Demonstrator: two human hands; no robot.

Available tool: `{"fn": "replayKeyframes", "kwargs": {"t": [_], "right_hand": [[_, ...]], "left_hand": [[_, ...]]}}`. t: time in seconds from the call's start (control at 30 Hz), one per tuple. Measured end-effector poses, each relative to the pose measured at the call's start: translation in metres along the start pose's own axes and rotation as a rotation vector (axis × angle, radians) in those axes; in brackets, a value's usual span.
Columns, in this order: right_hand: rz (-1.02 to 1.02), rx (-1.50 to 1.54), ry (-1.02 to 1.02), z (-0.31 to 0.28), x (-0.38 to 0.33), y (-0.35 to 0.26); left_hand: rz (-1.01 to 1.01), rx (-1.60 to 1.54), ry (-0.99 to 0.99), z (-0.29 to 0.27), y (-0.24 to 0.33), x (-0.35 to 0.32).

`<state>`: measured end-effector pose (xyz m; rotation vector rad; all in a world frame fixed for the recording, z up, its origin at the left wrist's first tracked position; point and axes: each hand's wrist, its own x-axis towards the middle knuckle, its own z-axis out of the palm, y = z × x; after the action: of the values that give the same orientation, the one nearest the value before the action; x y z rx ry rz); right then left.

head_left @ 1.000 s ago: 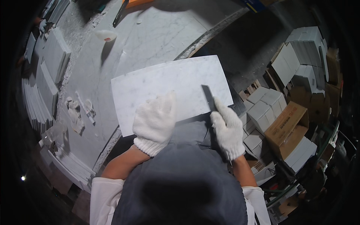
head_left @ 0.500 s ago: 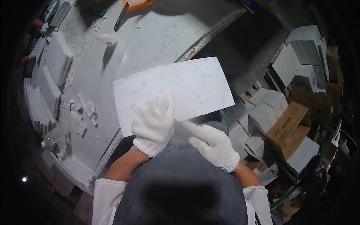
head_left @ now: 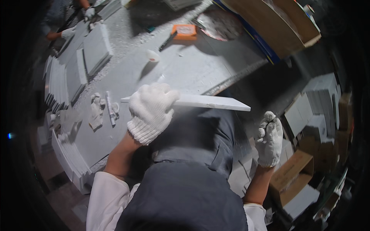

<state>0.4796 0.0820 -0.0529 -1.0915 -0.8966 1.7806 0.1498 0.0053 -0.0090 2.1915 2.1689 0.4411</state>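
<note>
Left hand [head_left: 151, 111] grips the white slab [head_left: 208, 102] edge-on, just off the near edge of the grey workbench [head_left: 185, 69] — right hand [head_left: 269, 139] loosely curled, empty, right of the slab — looks mid-carry, next move needs second-hand support

Thin, flat, white rectangular stone tile with faint grey veining [head_left: 208, 102], seen edge-on. Held level, off the table, just in front of the torso. Long edge running from left to right, the right end dipping slightly lower and ending in a sharp, clean corner. Gripped near its left end by the left hand in a white knitted glove [head_left: 151, 111], fingers curled over the top. Right end free, well apart from the right hand in a matching white glove [head_left: 269, 138].
</note>
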Motion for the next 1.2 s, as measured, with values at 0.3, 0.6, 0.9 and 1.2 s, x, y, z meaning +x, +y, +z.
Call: {"fn": "replayKeyframes", "kwargs": {"t": [0.3, 0.6, 0.9, 1.2], "right_hand": [[0.02, -0.244, -0.138, 0.03, 0.068, 0.006], [0.01, -0.144, -0.313, 0.076, 0.117, 0.024], [-0.184, -0.43, -0.113, 0.072, 0.164, -0.002], [-0.183, -0.775, -0.064, 0.091, 0.236, -0.015]], "left_hand": [[-0.277, -0.049, -0.034, -0.021, -0.049, -0.016], [-0.351, -0.014, -0.083, -0.031, -0.07, -0.021], [-0.22, 0.006, -0.032, -0.023, -0.082, -0.016], [-0.22, 0.016, -0.019, -0.022, -0.086, -0.008]]}}
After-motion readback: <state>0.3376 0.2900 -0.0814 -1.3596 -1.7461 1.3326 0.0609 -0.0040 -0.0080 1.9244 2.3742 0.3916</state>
